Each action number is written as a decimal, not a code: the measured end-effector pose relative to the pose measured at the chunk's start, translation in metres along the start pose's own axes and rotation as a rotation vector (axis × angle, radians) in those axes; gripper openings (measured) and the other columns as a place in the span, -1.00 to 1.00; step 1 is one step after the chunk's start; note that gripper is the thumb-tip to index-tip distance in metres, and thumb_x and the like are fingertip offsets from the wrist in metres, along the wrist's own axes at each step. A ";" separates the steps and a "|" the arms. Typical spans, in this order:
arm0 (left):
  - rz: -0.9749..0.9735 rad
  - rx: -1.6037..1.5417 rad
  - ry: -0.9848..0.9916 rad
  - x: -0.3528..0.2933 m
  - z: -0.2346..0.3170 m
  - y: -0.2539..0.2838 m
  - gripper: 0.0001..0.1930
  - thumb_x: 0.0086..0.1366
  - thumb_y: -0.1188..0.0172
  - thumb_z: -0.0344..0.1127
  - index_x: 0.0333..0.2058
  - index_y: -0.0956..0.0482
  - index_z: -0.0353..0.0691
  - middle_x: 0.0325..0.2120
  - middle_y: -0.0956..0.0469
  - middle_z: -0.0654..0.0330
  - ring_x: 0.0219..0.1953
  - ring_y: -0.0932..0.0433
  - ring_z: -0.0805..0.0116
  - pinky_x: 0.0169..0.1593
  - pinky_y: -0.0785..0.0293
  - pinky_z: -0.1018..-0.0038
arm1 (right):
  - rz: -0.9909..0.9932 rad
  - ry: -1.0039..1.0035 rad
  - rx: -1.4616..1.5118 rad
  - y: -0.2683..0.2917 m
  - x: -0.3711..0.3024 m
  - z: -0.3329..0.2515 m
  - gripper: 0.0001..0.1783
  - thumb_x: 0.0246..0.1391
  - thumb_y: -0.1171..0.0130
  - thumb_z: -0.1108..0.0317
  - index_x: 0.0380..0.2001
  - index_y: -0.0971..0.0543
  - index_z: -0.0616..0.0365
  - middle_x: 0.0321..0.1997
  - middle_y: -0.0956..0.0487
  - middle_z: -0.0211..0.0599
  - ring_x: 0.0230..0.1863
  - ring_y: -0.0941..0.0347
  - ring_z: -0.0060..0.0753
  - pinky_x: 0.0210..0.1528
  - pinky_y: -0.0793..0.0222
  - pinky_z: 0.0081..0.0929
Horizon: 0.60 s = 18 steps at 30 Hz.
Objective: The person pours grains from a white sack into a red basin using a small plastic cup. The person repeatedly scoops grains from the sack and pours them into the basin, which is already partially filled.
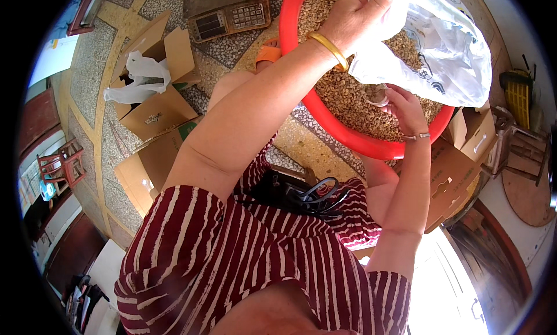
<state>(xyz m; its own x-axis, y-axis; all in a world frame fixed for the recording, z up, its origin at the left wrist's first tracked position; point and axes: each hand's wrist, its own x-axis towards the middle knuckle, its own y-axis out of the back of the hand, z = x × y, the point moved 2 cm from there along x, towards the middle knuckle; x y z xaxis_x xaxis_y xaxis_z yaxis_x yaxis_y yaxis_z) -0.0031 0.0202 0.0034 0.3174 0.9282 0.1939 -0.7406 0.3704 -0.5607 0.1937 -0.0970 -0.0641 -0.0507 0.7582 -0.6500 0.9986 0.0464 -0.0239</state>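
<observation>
A wide basin with a thick red rim holds a bed of small light-brown pieces, like dried grains or chips; I cannot tell their exact kind. Over its far right part spreads a white plastic bag with dark print. My left hand, a gold bangle at its wrist, grips the bag's upper edge. Lower down, just above the brown pieces, my right hand has its fingers closed round a small, pale, cup-like thing. The bag's mouth lies close to that hand, and its contents are mostly hidden.
Cardboard boxes stand at the left, one with a white plastic bag on it. More boxes are right of the basin. A scale with a keypad sits beyond. Small wooden stools are at the sides.
</observation>
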 end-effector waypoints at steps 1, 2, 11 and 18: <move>0.020 0.032 -0.004 0.000 0.002 -0.001 -0.69 0.33 0.09 -0.20 -0.10 -0.40 -0.29 -0.45 -0.41 0.38 -0.49 -0.35 0.66 -0.46 -0.32 0.72 | -0.026 -0.002 0.015 0.000 -0.006 -0.005 -0.57 0.01 -0.10 0.26 -0.12 -0.41 0.37 -0.29 -0.53 -0.30 -0.33 -0.47 -0.53 -0.31 -0.40 -0.61; 0.039 0.064 -0.007 0.000 0.004 -0.003 -0.69 0.33 0.09 -0.21 -0.10 -0.40 -0.29 -0.44 -0.42 0.38 -0.49 -0.36 0.66 -0.46 -0.33 0.72 | -0.051 -0.005 0.030 0.001 -0.012 -0.010 -0.55 0.02 -0.09 0.26 -0.09 -0.39 0.38 -0.27 -0.53 -0.29 -0.32 -0.47 -0.53 -0.30 -0.41 -0.59; 0.023 0.052 -0.031 0.000 0.002 -0.007 -0.70 0.33 0.10 -0.24 -0.09 -0.40 -0.31 -0.38 -0.45 0.34 -0.42 -0.40 0.63 -0.38 -0.37 0.68 | -0.238 0.329 0.241 0.005 -0.066 -0.058 -0.48 0.03 -0.07 0.21 -0.03 -0.33 0.39 -0.10 -0.47 -0.17 -0.13 -0.45 -0.41 -0.13 -0.41 -0.50; 0.006 0.131 0.035 -0.004 0.000 -0.003 -0.68 0.32 0.08 -0.23 -0.08 -0.40 -0.32 -0.37 -0.45 0.33 -0.40 -0.40 0.62 -0.35 -0.38 0.68 | 0.181 0.563 0.384 0.023 -0.047 -0.069 -0.53 0.09 -0.01 0.25 -0.01 -0.32 0.36 -0.07 -0.44 -0.15 -0.10 -0.43 -0.38 -0.06 -0.42 -0.38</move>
<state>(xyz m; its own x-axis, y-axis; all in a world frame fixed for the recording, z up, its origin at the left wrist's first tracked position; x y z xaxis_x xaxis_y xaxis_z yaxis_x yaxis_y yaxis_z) -0.0019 0.0155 0.0045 0.3313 0.9296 0.1616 -0.8127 0.3682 -0.4516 0.2184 -0.0871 0.0183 0.2216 0.9585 -0.1792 0.9204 -0.2663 -0.2862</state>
